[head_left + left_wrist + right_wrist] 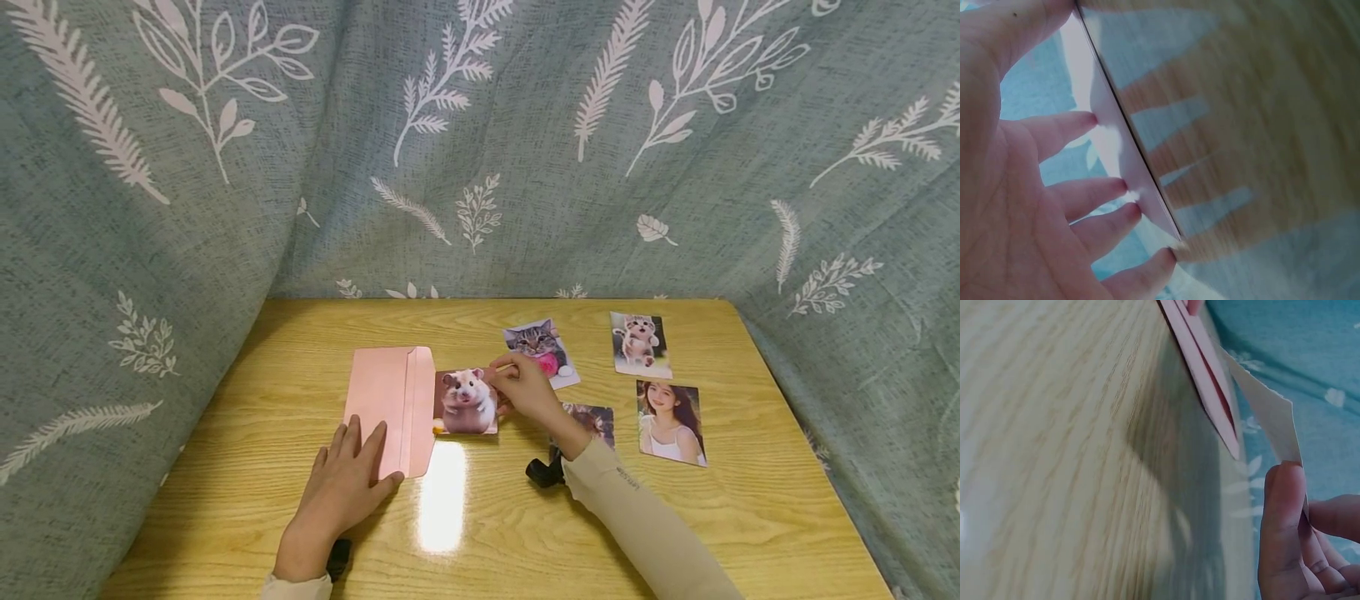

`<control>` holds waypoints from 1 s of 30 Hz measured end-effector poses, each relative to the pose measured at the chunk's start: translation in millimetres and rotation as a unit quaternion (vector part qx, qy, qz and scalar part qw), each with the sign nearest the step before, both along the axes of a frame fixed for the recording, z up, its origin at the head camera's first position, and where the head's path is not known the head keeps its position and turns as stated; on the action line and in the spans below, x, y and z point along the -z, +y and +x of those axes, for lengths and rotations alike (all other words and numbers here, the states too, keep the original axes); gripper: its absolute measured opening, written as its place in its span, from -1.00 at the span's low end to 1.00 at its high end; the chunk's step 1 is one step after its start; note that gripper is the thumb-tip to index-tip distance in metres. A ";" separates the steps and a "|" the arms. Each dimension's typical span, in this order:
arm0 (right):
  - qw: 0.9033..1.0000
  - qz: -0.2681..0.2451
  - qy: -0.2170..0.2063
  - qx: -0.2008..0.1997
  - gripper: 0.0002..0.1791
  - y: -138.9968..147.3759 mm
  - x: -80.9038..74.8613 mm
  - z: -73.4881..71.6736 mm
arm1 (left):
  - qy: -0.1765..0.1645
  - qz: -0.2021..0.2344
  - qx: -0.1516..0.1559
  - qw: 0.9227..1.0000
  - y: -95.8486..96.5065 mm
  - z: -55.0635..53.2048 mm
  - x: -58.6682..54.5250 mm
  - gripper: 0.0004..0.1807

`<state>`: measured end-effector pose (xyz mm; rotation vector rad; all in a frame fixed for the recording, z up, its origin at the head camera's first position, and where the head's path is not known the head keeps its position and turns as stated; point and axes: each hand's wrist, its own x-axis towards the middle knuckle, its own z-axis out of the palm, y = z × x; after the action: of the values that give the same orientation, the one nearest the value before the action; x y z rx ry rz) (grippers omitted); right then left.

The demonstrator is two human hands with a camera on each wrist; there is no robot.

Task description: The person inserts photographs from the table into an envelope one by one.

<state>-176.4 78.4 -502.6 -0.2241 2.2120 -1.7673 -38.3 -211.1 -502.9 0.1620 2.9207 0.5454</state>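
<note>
A pink envelope [378, 379] lies at the left of the table with its flap side toward the right. My left hand [341, 479] rests on its lower part, fingers spread and fairly straight; in the left wrist view the fingertips touch the envelope [1116, 140]. Between thumb and fingers, my right hand [528, 392] pinches the right edge of a hamster photo [468, 404]. The photo's left edge is right at the envelope's flap. From the right wrist view, the photo [1269, 415] is tilted above the table, and the envelope's opening [1219, 397] shows as a dark pink slit.
Beyond the right hand lies a photo of a tabby cat [528, 337]. A kitten photo [639, 346] and a portrait photo [670, 423] lie farther right. Another photo [600, 421] is partly hidden under the right forearm. A patterned grey-green curtain [480, 150] surrounds the table [487, 533].
</note>
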 end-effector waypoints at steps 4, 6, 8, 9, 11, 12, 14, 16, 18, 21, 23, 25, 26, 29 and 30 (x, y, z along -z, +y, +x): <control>1.000 -0.008 -0.019 0.001 -0.73 -13.2 4.0 -5.8 | 0.000 -0.005 0.001 1.000 0.4 1.1 -2.3 -0.15; 0.999 -0.013 -0.034 0.003 -0.75 -19.8 5.3 -8.2 | 0.002 -0.005 0.000 1.000 0.0 1.0 -1.1 -0.15; 0.998 -0.021 -0.051 0.006 -0.76 -26.1 6.0 -10.5 | 0.003 -0.002 -0.001 1.000 -0.4 0.9 -0.5 -0.15; 0.998 -0.021 -0.056 0.007 -0.76 -28.9 5.5 -11.3 | 0.004 -0.002 -0.001 1.000 -0.6 0.8 0.0 -0.15; 0.998 -0.023 -0.059 0.008 -0.76 -33.9 6.2 -13.2 | 0.002 0.001 -0.002 1.000 -1.1 0.5 0.6 -0.15; 0.998 -0.022 -0.060 0.007 -0.76 -36.0 6.2 -14.0 | 0.001 0.000 -0.002 1.000 -1.2 0.6 0.4 -0.15; 0.998 -0.021 -0.061 0.004 -0.76 -39.6 7.1 -15.5 | 0.003 -0.002 -0.002 1.000 -1.3 0.4 -0.3 -0.15; 0.998 -0.020 -0.060 0.000 -0.76 -42.6 8.0 -16.4 | 0.005 -0.002 -0.002 1.000 -1.3 0.3 -0.4 -0.15; 0.998 -0.021 -0.064 -0.005 -0.77 -45.4 8.6 -17.0 | 0.010 -0.003 -0.002 1.000 -1.3 0.1 -0.4 -0.15; 0.997 -0.031 -0.068 -0.013 -0.79 -50.1 9.5 -18.0 | 0.015 -0.003 -0.001 1.000 -1.4 0.1 -0.6 -0.15; 0.997 -0.033 -0.069 -0.015 -0.80 -53.7 9.2 -18.6 | 0.016 -0.003 0.000 1.000 -1.4 0.1 -0.8 -0.15; 0.997 -0.032 -0.068 -0.013 -0.80 -57.3 9.0 -18.9 | 0.016 -0.003 0.000 1.000 -1.6 -0.1 -0.7 -0.15; 0.997 -0.029 -0.067 -0.011 -0.80 -59.0 8.6 -18.8 | 0.015 -0.003 0.000 1.000 -1.5 -0.2 -0.8 -0.15; 0.997 -0.024 -0.067 -0.006 -0.81 -64.0 8.9 -18.4 | 0.011 -0.004 0.000 1.000 -1.6 -0.4 -0.9 -0.15; 0.997 -0.024 -0.070 -0.005 -0.81 -65.7 9.1 -18.2 | 0.010 -0.005 0.000 1.000 -1.7 -0.6 -0.9 -0.15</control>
<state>-194.7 12.7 -511.7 -0.1192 2.0687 -1.7760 -38.8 -212.7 -502.0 0.1674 2.9428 0.5308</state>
